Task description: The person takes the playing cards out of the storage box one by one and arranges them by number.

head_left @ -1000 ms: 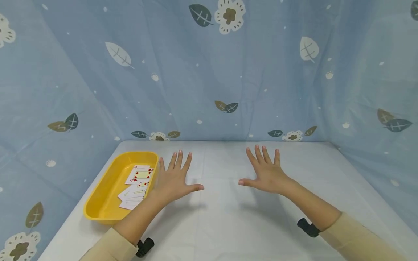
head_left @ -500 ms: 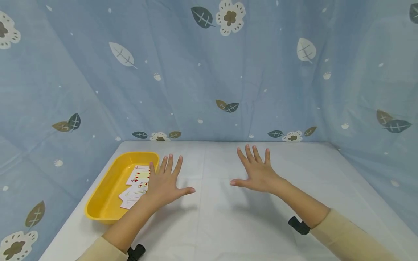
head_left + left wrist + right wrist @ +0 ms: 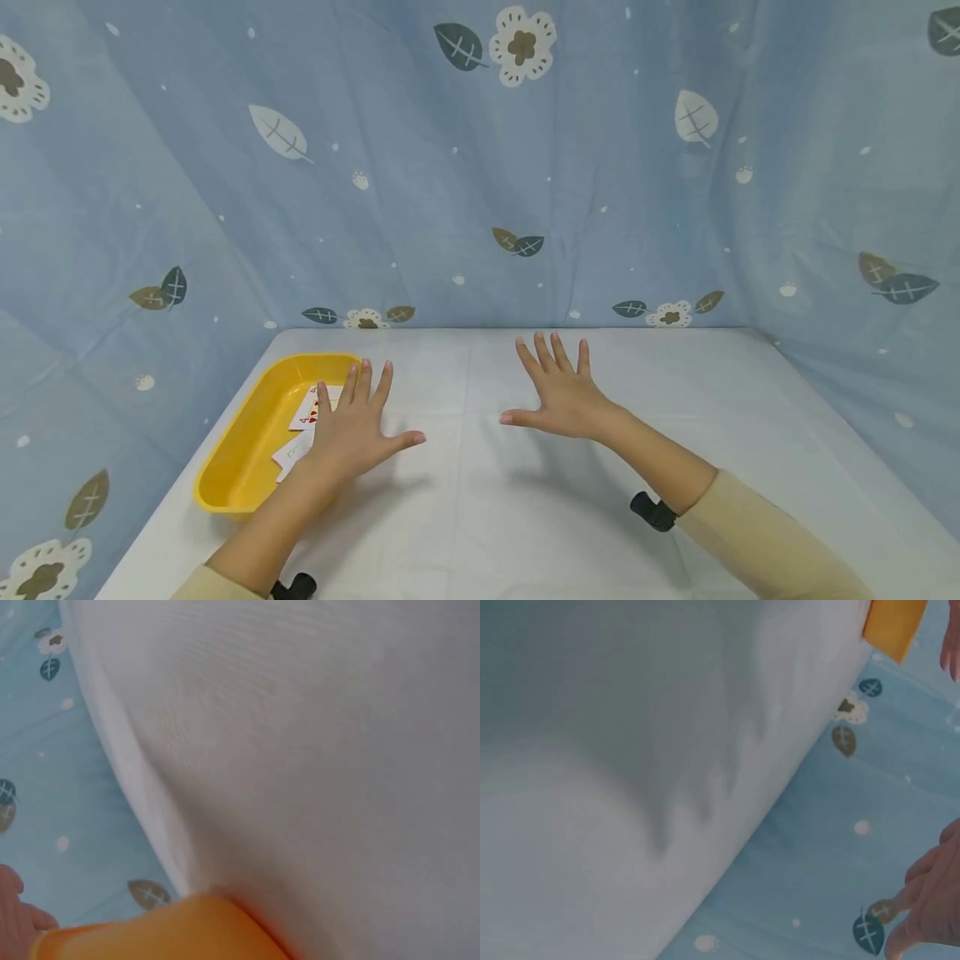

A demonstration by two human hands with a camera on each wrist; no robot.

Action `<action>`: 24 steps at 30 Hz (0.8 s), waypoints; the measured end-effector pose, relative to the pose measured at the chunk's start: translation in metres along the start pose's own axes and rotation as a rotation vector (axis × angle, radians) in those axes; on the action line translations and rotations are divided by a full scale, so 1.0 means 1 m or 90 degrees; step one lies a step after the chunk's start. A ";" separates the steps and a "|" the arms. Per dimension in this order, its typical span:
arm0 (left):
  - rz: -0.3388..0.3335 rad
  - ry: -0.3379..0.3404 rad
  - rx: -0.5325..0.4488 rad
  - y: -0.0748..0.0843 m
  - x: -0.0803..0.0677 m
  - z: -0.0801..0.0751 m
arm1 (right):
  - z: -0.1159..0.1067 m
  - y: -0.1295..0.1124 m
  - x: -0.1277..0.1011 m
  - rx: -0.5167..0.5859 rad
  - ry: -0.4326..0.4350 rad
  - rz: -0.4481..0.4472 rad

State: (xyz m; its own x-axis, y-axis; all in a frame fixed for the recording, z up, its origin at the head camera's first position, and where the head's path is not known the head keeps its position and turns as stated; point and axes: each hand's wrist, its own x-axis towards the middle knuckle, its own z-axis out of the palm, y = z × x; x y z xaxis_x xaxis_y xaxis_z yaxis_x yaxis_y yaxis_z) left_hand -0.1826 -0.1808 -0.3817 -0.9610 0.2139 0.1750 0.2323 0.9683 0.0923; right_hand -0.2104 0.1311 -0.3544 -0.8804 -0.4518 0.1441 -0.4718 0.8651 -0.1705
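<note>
My left hand point(image 3: 351, 435) hovers over the right side of a yellow tray point(image 3: 238, 467), fingers spread and holding nothing. Behind it, partly hidden, several playing cards point(image 3: 303, 414) lie in the tray; a red four shows on the top one. To the right, my right hand point(image 3: 564, 402) is raised above the white table with its fingers spread, and nothing is in it. In the left wrist view, part of the left hand point(image 3: 19, 922) appears beside the tray point(image 3: 172, 934). Fingers of the right hand point(image 3: 934, 900) show at the right edge of the right wrist view.
A white cloth point(image 3: 480, 517) covers the table. Blue curtain point(image 3: 420, 192) printed with leaves and flowers hangs behind and along both sides. The tray stands near the table's left edge. Each wrist carries a black strap mount point(image 3: 654, 511).
Both hands have drifted left in the head view, fingers still spread. The left hand now covers more of the cards. The tray and the cards stay in place.
</note>
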 end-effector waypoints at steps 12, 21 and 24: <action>-0.026 -0.001 0.006 -0.029 -0.007 -0.003 | 0.003 -0.024 0.016 -0.005 -0.002 -0.037; -0.028 -0.001 0.012 -0.049 -0.015 -0.007 | 0.007 -0.039 0.026 -0.016 -0.002 -0.062; -0.040 0.001 0.007 -0.055 -0.017 -0.009 | 0.009 -0.044 0.030 -0.006 -0.007 -0.065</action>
State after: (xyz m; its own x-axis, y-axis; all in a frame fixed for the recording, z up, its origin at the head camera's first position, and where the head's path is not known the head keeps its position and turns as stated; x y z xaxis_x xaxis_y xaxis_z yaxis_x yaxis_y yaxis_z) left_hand -0.1775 -0.2388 -0.3807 -0.9735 0.1528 0.1702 0.1702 0.9811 0.0925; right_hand -0.2168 0.0776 -0.3509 -0.8282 -0.5400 0.1498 -0.5587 0.8164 -0.1458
